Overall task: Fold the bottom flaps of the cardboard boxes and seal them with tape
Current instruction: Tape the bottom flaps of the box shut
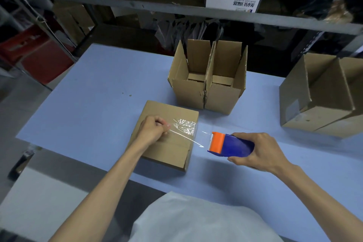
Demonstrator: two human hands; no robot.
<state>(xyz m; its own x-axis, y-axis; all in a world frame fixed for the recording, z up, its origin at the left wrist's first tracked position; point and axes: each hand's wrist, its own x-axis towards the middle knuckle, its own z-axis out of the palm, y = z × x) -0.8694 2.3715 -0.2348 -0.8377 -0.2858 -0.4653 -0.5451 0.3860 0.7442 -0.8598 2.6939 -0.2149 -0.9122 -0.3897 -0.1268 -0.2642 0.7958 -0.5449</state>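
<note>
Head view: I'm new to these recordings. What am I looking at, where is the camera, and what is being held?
No machine here: a person works with bare hands, and the single camera sits on their head, looking forward and down. On the blue table lies a closed box, folded flaps up. The left hand pinches clear tape over it; the right hand holds a blue and orange dispenser just off the box's right edge, tape stretched between them. Behind stand two open boxes side by side, with a larger box at the right.
</note>
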